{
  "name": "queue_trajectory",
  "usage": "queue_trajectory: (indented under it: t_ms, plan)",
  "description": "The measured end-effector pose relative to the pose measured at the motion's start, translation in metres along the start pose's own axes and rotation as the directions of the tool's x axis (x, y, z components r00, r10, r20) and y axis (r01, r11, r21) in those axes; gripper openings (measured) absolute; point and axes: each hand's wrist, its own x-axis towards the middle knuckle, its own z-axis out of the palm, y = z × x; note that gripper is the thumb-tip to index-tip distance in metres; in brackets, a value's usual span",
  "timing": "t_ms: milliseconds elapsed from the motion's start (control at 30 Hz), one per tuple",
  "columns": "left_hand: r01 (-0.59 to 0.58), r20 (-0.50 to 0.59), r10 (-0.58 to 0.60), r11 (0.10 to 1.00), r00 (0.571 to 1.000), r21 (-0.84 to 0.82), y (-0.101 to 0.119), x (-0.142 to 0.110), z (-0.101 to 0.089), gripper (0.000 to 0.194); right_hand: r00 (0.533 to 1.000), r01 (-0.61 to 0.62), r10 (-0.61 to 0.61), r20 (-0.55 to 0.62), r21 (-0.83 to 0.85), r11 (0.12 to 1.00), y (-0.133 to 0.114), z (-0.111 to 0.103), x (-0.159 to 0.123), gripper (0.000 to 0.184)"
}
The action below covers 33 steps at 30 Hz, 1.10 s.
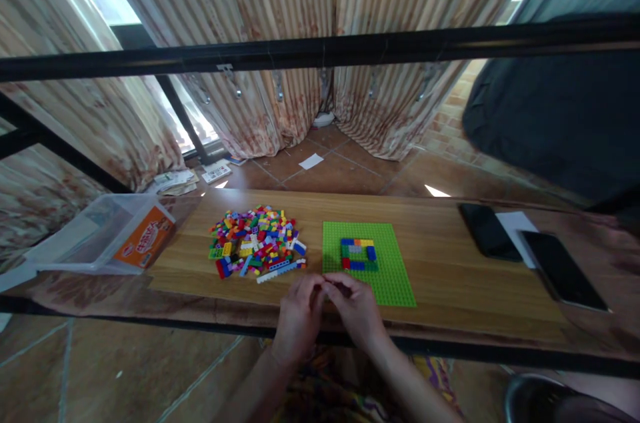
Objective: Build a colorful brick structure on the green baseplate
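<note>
My left hand [299, 316] and my right hand [356, 311] meet at the near edge of the wooden table [450, 269], fingertips pinched together over something too small to make out. Just beyond them lies a green baseplate [395, 276] carrying a small square of red, blue, green, yellow and grey bricks [359, 254]. To the left of the plate is a heap of loose coloured bricks [256, 241], nearest my left hand.
A clear plastic box with an orange label [107, 233] lies on its side at the table's left end. Two dark phones [560, 268] and a white paper rest at the right. A black bar [320, 49] crosses above; curtains hang behind.
</note>
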Motion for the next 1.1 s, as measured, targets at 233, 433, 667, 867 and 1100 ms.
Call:
queue_trajectory:
  t_ms: [233, 433, 667, 867, 1100]
  plan:
    - [-0.041, 0.158, 0.066, 0.987, 0.985, -0.154, 0.021, 0.029, 0.042, 0.011, 0.997, -0.059, 0.054, -0.059, -0.080, 0.995, 0.015, -0.068, 0.006, 0.021]
    - [-0.092, 0.171, 0.103, 0.993, 0.980, -0.074, 0.029, 0.047, 0.070, 0.024, 0.979, 0.035, -0.088, -0.184, -0.273, 0.962, 0.022, -0.108, 0.024, 0.023]
    - [-0.177, 0.209, 0.150, 0.977, 0.966, 0.116, 0.025, 0.055, 0.076, 0.027, 0.973, 0.088, -0.160, -0.168, -0.371, 0.925, 0.034, -0.120, 0.043, 0.023]
    - [-0.211, 0.245, 0.166, 0.963, 0.955, 0.168, 0.022, 0.053, 0.081, 0.030, 0.981, 0.091, -0.156, -0.119, -0.428, 0.899, 0.034, -0.114, 0.046, 0.018]
    - [-0.247, 0.278, 0.198, 0.956, 0.940, 0.155, 0.021, 0.052, 0.083, 0.037, 0.981, 0.087, -0.161, -0.111, -0.490, 0.867, 0.029, -0.113, 0.047, 0.019]
